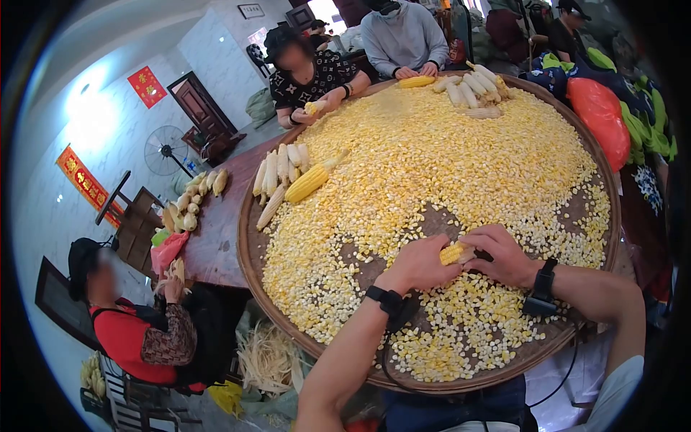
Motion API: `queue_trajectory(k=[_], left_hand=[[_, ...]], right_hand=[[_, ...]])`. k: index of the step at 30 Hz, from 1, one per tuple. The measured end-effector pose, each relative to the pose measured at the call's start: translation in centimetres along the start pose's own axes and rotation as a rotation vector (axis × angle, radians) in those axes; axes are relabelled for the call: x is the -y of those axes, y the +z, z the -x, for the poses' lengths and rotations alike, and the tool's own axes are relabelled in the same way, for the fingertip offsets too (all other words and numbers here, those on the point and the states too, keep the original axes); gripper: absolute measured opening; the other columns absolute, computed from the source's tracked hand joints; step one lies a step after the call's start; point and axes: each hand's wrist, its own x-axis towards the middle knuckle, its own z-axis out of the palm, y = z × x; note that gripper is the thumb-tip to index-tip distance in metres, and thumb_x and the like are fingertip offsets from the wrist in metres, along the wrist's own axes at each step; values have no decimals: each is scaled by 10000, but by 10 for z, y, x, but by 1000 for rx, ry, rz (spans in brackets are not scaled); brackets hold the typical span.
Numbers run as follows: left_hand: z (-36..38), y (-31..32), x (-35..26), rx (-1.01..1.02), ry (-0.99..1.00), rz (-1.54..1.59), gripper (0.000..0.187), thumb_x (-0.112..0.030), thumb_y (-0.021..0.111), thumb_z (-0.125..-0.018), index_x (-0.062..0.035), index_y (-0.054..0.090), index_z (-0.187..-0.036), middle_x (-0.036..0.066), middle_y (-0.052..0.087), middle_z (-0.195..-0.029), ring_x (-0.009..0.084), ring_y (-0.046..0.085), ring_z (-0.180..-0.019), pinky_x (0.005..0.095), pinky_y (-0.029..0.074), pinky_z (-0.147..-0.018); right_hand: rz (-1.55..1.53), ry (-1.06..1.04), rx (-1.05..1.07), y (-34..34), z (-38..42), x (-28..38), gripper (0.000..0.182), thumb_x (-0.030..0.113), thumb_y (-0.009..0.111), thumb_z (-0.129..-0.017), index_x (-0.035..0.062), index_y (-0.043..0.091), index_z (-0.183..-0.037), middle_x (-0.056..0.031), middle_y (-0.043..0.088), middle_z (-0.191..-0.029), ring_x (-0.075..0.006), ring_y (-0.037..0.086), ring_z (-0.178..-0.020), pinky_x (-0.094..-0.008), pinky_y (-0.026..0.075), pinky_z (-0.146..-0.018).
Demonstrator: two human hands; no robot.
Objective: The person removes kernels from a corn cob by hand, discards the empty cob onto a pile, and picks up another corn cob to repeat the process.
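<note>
Between my two hands is a partly stripped corn cob [452,253], held just above the loose kernels. My left hand [421,263] wraps around its left part, fingers closed. At the other end, my right hand [500,253] has its fingers curled against the pale end of the cob. Yellow and whitish corn kernels [432,173] cover most of the big round woven tray [248,248], with patches of brown tray surface showing near my hands. A full yellow ear of corn [311,182] rests at the tray's left side, against a pile of bare cobs [279,169].
Across the tray, one person [306,79] holds a cob and another [404,39] has hands by a yellow ear. More bare cobs [475,88] lie at the far rim. A seated person [137,324] handles corn at left, beside unhusked ears [191,201]. A red bag [599,119] sits right.
</note>
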Motion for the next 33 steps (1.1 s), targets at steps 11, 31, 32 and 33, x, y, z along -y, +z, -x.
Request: queue_trajectory(k=[11,31,32,33], left_hand=[[-3,8,9,-70,-2,68,688,-642,766,-886,-62,718,-1253,236,765,-1161,427,722,-1132,496,568,-966],[0,5,1,-72,112,-99,581,-573,779,-892,-50,669,-1119,229,763,-1076,440,745,-984,535,596,-846],[0,4,-1,-67,107,-103,578,-571,778,-893,-50,669,-1119,229,763,-1081,439,745,-990,534,596,-849],[1,2,-3,-63,101,-106,576,-570,777,-894,-51,669,-1118,229,763,-1086,438,744,-995,533,596,-853]], right_hand=[[-46,94,-22,-3,-6,8,544,240,852,-946,86,659,-1431,-132,687,-1268,-347,643,-1191,-459,505,-1030],[-153,55,60,6,-1,-8,447,350,801,-980,75,642,-1294,-138,657,-1121,-369,658,-1048,-476,520,-898],[-149,68,78,5,-1,-9,458,341,809,-978,76,646,-1315,-137,663,-1144,-363,660,-1067,-470,525,-914],[-145,81,97,4,0,-8,470,332,816,-976,78,651,-1335,-136,669,-1166,-357,663,-1087,-465,530,-930]])
